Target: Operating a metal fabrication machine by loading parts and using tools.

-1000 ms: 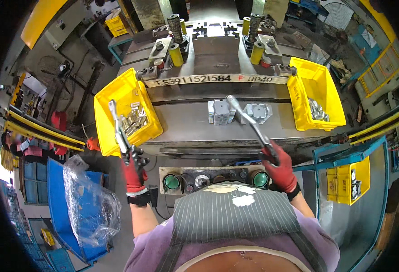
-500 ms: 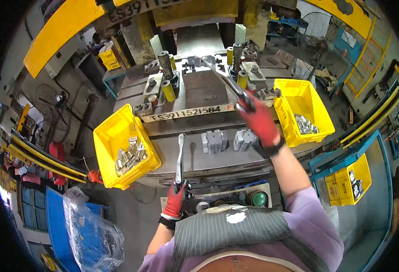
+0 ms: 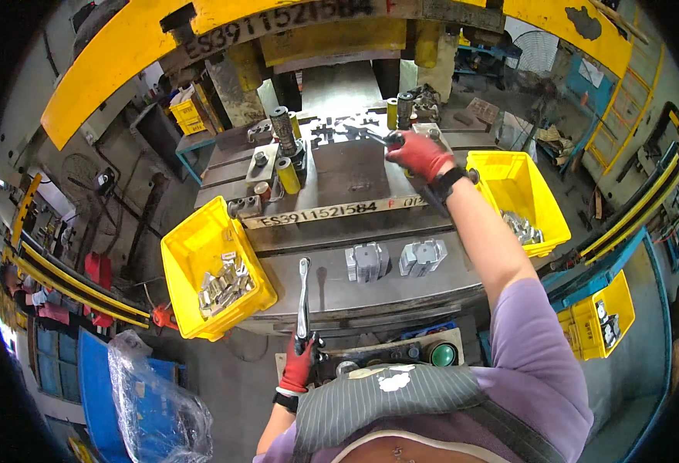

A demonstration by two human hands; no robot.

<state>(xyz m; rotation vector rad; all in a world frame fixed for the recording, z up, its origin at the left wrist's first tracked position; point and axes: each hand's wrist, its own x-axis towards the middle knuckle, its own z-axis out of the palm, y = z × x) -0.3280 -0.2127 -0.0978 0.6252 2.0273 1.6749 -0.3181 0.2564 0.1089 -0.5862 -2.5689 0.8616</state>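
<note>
My left hand (image 3: 298, 366), in a red glove with dark fingertips, is closed around the dark grip of a long silver metal tool (image 3: 304, 297). This tool points away from me and has a rounded head. My right hand (image 3: 420, 157), also red-gloved, reaches far forward, closed on the dark handle of a second long metal tool (image 3: 375, 136). Its tip is over the bright inner part of the press die (image 3: 347, 166), where glare hides exact contact. Two stacks of grey metal pieces, a left stack (image 3: 366, 262) and a right stack (image 3: 422, 258), stand on the press's front ledge.
Yellow bins with metal parts stand on both sides, a left bin (image 3: 184, 251) and a right bin (image 3: 532, 174). Upright guide posts (image 3: 282, 130) flank the die. Overhead hangs the yellow press frame (image 3: 116, 62). Another yellow bin (image 3: 582, 332) sits lower right.
My right hand has moved forward and slightly left, lowering its tool toward the die's bright part. My left hand still holds its tool in nearly the same place. The view has shifted slightly.
</note>
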